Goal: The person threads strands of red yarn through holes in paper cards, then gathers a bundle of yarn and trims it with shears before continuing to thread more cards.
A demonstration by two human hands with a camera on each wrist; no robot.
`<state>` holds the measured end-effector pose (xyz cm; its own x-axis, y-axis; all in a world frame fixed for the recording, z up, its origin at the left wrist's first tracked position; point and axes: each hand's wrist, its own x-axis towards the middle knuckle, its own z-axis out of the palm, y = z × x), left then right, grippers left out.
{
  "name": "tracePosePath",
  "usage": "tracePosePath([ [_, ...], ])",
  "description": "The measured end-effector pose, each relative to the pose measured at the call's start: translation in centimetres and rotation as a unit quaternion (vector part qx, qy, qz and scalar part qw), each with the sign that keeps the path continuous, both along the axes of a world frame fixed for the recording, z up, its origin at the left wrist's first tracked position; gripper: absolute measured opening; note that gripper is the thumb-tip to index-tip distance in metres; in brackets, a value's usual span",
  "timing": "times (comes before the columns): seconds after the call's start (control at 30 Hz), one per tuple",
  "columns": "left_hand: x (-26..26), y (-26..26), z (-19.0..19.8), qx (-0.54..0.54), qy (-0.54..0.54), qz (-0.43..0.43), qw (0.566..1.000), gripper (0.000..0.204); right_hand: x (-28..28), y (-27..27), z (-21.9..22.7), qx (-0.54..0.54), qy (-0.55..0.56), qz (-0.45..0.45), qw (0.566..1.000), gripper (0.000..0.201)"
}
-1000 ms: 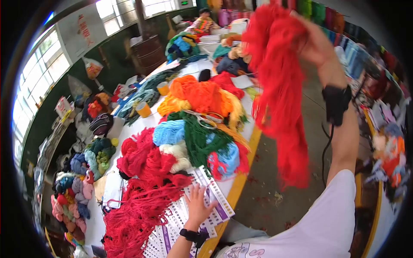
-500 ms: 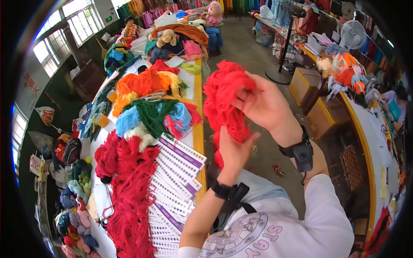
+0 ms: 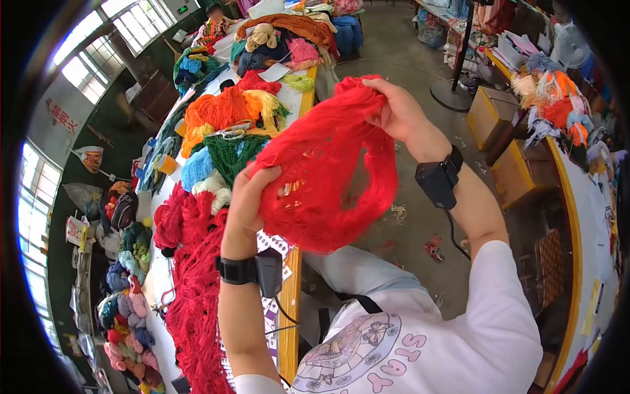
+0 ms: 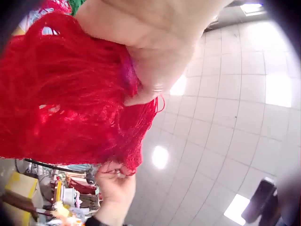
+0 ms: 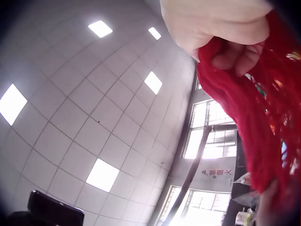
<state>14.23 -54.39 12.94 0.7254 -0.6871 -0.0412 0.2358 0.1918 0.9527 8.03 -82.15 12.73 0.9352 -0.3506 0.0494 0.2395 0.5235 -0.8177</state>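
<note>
A bright red yarn skein (image 3: 321, 177) is spread between both hands in front of the body, forming a loop with an opening at its right side. The left hand (image 3: 248, 197) grips its left edge, thumb on top. At the upper right the right hand (image 3: 400, 115) holds the other end, fingers curled round the strands. In the left wrist view the yarn (image 4: 70, 94) hangs from the left hand (image 4: 150, 47). The right wrist view shows the right hand's fingers (image 5: 237, 59) bent round the yarn (image 5: 235, 103).
A long table holds a crimson yarn pile (image 3: 197, 289), orange yarn (image 3: 213, 111), dark green yarn (image 3: 233, 154), scissors (image 3: 233, 130) and printed cards. Cardboard boxes (image 3: 518, 174) and a stand base (image 3: 451, 96) are on the right. A person (image 3: 215, 26) sits at the far end.
The red skein, swung up high and then bunched between the hands, is now stretched wide. The left hand has moved left from below the bundle, and the right hand has risen slightly.
</note>
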Motion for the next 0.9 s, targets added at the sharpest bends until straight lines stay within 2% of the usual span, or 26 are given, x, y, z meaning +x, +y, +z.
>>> tracePosePath([
  [0.07, -0.3, -1.0, 3.0, 0.021, -0.04, 0.031, 0.998, 0.017, 0.4, -1.3, 2.5, -0.032, -0.016, -0.017, 0.999, 0.023],
  [0.17, -3.7, -2.6, 8.0, -0.011, -0.124, 0.09, 0.988, 0.019, -2.6, -0.3, 6.5, 0.019, -0.271, 0.021, 0.962, 0.029],
  [0.23, -6.7, -2.7, 9.3, -0.021, -0.153, 0.153, 0.976, 0.024, -4.4, 1.4, -0.7, 0.118, -0.179, 0.057, 0.975, 0.037],
  [0.27, -8.0, -2.1, 8.9, 0.004, -0.175, 0.168, 0.97, 0.025, -3.5, 2.0, -6.6, 0.118, -0.007, 0.147, 0.982, 0.038],
  [0.3, -9.3, -1.7, 8.7, 0.034, -0.167, 0.142, 0.975, 0.022, -3.2, 2.6, -9.6, -0.023, -0.018, 0.169, 0.985, 0.038],
  [0.33, -8.6, 0.3, 6.4, 0.113, -0.243, 0.017, 0.963, 0.019, -2.9, 3.1, -12.5, -0.163, -0.036, 0.177, 0.97, 0.038],
  [0.37, -9.9, 0.5, 5.7, 0.167, -0.168, -0.015, 0.971, 0.021, -2.7, 3.1, -12.4, -0.274, -0.055, 0.155, 0.948, 0.039],
  [0.4, -9.3, 0.7, 4.5, 0.225, -0.241, -0.135, 0.935, 0.022, -2.0, 2.4, -10.5, -0.36, -0.074, 0.118, 0.922, 0.04],
  [0.43, -9.5, 0.8, 3.1, 0.287, -0.249, -0.185, 0.906, 0.025, -1.4, 1.8, -8.5, -0.444, -0.088, 0.078, 0.888, 0.042],
  [0.47, -9.5, 0.9, 1.5, 0.378, -0.268, -0.202, 0.863, 0.032, -0.8, 1.3, -6.8, -0.515, -0.101, 0.034, 0.85, 0.043],
  [0.53, -9.2, 1.3, -0.8, 0.439, -0.245, -0.173, 0.847, 0.043, -0.1, 1.2, -3.5, -0.633, -0.126, -0.051, 0.762, 0.046],
  [0.6, -7.8, 3.6, -4.1, 0.336, -0.25, -0.114, 0.901, 0.051, -0.5, 2.7, -1.3, -0.72, -0.15, -0.111, 0.669, 0.048],
  [0.63, -7.0, 4.8, -5.4, 0.286, -0.25, -0.082, 0.922, 0.054, -0.8, 3.6, -0.6, -0.741, -0.168, -0.116, 0.64, 0.05],
  [0.67, -5.8, 4.9, -5.8, 0.24, -0.293, -0.039, 0.925, 0.072, -0.9, 4.6, -0.2, -0.747, -0.19, -0.103, 0.629, 0.051],
  [0.7, -5.6, 3.5, -5.5, 0.103, -0.21, 0.055, 0.971, 0.076, -1.2, 5.6, 0.0, -0.734, -0.218, -0.074, 0.638, 0.053],
  [0.73, -4.9, 1.6, -5.0, 0.022, -0.135, 0.128, 0.982, 0.077, -1.3, 6.3, -0.1, -0.704, -0.251, -0.031, 0.664, 0.053],
  [0.77, -3.7, 0.2, -5.0, -0.104, -0.095, 0.089, 0.986, 0.074, -1.4, 7.0, -0.2, -0.671, -0.282, 0.015, 0.686, 0.053],
  [0.8, -2.5, -0.7, -6.6, -0.193, -0.154, -0.019, 0.969, 0.079, -1.6, 7.8, 0.3, -0.635, -0.312, 0.055, 0.704, 0.053],
  [0.83, -2.3, -1.3, -8.8, -0.245, -0.044, -0.097, 0.964, 0.078, -1.8, 8.4, 1.3, -0.705, -0.301, 0.027, 0.642, 0.049],
  [0.87, -2.1, -1.8, -10.6, -0.291, 0.066, -0.176, 0.938, 0.077, -1.4, 8.6, 0.9, -0.662, -0.302, 0.048, 0.684, 0.048],
  [0.9, -1.8, -1.9, -11.7, -0.169, -0.033, -0.167, 0.971, 0.076, -0.8, 8.5, 0.1, -0.617, -0.302, 0.068, 0.724, 0.047],
])
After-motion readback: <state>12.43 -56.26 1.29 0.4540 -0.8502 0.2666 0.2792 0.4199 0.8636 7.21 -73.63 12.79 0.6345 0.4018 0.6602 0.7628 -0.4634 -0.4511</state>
